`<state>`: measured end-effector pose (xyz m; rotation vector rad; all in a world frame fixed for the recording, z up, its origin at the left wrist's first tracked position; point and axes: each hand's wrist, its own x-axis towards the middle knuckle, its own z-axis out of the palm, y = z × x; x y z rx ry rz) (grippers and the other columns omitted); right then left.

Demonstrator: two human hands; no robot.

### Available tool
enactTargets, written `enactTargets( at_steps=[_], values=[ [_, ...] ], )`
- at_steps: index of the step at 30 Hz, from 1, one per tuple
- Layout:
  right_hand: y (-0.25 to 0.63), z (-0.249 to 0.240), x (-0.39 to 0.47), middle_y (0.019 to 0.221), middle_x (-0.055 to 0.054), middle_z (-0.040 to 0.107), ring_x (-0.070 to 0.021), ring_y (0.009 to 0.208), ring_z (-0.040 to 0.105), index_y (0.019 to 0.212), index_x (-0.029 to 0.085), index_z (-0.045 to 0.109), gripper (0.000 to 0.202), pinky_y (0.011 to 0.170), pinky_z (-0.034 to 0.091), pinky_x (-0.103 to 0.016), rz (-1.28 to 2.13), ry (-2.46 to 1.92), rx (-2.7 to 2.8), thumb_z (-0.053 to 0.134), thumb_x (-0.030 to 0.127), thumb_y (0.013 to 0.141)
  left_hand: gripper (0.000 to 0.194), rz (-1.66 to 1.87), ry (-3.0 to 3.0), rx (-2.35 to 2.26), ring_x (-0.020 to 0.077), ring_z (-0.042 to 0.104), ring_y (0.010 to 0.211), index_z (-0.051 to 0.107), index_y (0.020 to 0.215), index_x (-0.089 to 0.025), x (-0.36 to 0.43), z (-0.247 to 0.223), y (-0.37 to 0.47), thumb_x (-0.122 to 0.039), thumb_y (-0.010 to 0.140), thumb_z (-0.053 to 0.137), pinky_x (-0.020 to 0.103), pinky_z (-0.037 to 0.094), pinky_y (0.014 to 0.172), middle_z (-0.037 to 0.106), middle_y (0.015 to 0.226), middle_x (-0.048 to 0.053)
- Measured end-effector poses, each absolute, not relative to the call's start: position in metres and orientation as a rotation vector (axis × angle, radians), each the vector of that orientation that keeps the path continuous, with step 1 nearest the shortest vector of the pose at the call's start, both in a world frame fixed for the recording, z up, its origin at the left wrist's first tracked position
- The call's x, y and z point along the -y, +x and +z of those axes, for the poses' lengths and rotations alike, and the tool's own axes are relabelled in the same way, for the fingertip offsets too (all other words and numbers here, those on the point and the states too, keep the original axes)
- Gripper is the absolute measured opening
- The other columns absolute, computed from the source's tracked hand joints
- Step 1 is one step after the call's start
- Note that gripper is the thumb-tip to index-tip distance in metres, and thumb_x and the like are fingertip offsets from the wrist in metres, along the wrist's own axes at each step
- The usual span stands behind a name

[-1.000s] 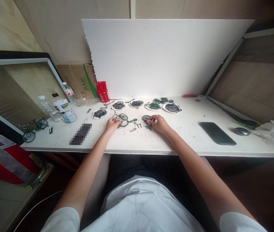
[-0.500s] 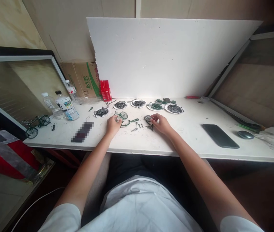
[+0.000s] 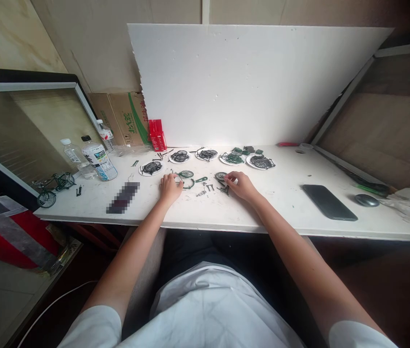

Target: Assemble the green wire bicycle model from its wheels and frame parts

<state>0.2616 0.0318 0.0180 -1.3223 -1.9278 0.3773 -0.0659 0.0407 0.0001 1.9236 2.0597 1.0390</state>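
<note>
My left hand (image 3: 171,189) rests on the white table, its fingers spread beside a green model-bicycle piece with a spoked wheel (image 3: 186,174). By its fingertips lies a curved green part (image 3: 189,184), with a green chain-guard-like part (image 3: 201,180) to the right. My right hand (image 3: 240,183) has thumb and forefinger pinched at the edge of a small dark wheel (image 3: 220,176). Dark thin parts (image 3: 223,190) lie just under those fingers, partly covered. Small grey pieces (image 3: 210,187) are scattered between the hands.
White plates (image 3: 151,167) of black and green bicycle parts line the back. An assembled green model bicycle (image 3: 55,187) stands at left near bottles (image 3: 100,159). A red box (image 3: 157,135) leans by a white foam board (image 3: 262,87). A phone (image 3: 329,202) and mouse (image 3: 367,200) lie right.
The green piece with the wheel now lies flatter on the table, and my left fingers have loosened from it. My right hand has shifted slightly left against the small wheel.
</note>
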Motion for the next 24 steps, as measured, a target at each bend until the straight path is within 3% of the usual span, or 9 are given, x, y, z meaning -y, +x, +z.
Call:
enactTargets(
  at_steps=[11, 13, 18, 24],
  values=[
    [0.264, 0.011, -0.04, 0.108, -0.013, 0.076, -0.0309, 0.101, 0.065, 0.1, 0.021, 0.073, 0.016, 0.09, 0.052, -0.047, 0.326, -1.291, 1.84, 0.062, 0.032, 0.099, 0.032, 0.864, 1.97, -2.158, 0.0363, 0.051, 0.142, 0.064, 0.128, -0.023, -0.037, 0.005, -0.064, -0.037, 0.099, 0.061, 0.05, 0.042, 0.119, 0.06, 0.144, 0.017],
    [0.266, 0.007, -0.044, 0.11, -0.013, 0.075, -0.0307, 0.103, 0.065, 0.1, 0.02, 0.073, 0.016, 0.092, 0.052, -0.047, 0.299, -1.277, 1.796, 0.059, 0.021, 0.092, 0.033, 0.857, 1.969, -2.158, 0.0365, 0.05, 0.142, 0.064, 0.128, -0.022, -0.037, 0.005, -0.064, -0.038, 0.099, 0.061, 0.05, 0.042, 0.119, 0.06, 0.144, 0.017],
    [0.273, 0.0, -0.05, 0.111, -0.012, 0.074, -0.0335, 0.112, 0.061, 0.097, 0.021, 0.079, 0.041, 0.095, 0.052, -0.049, 0.298, -1.292, 1.813, 0.053, 0.003, 0.071, 0.034, 0.844, 1.982, -2.151, 0.037, 0.05, 0.142, 0.064, 0.128, -0.022, -0.038, 0.004, -0.065, -0.039, 0.099, 0.062, 0.051, 0.042, 0.118, 0.06, 0.144, 0.017],
    [0.271, 0.0, -0.048, 0.103, -0.013, 0.075, -0.0336, 0.112, 0.063, 0.059, 0.02, 0.074, 0.034, 0.102, 0.05, -0.05, 0.336, -1.252, 1.963, 0.052, -0.005, 0.062, 0.034, 0.846, 1.986, -2.145, 0.0373, 0.05, 0.142, 0.064, 0.127, -0.022, -0.036, 0.006, -0.064, -0.04, 0.099, 0.062, 0.052, 0.043, 0.118, 0.06, 0.143, 0.017]
  ],
)
